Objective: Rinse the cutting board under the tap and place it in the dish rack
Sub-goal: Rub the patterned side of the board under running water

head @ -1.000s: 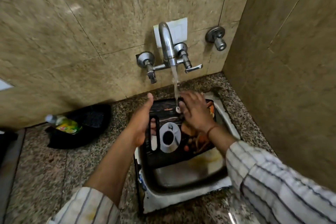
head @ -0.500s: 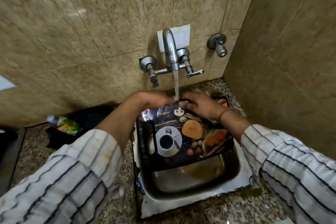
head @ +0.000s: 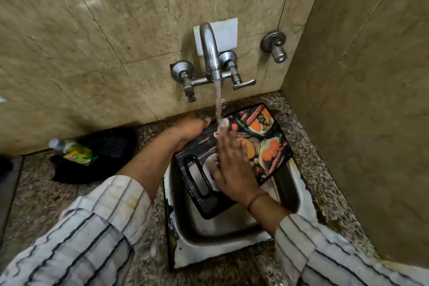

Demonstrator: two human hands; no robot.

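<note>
Board [head: 267,146] tilted over sink [head: 232,255], slotted handle end low in basin, far end raised near wall. Tap [head: 210,53] running; water [head: 218,104] strikes board's upper part. Left hand [head: 190,130] grips board's left edge, fingers curled under. Right hand [head: 232,169] flat on printed face, fingers straight, slightly spread. Bottle [head: 76,152] lies on counter, left.

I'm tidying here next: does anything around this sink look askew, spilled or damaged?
The cutting board lies skewed across the sink, its far corner overhanging the granite counter. A bottle lies on its side on black fabric at left. The white edging round the sink looks ragged, maybe peeling.
</note>
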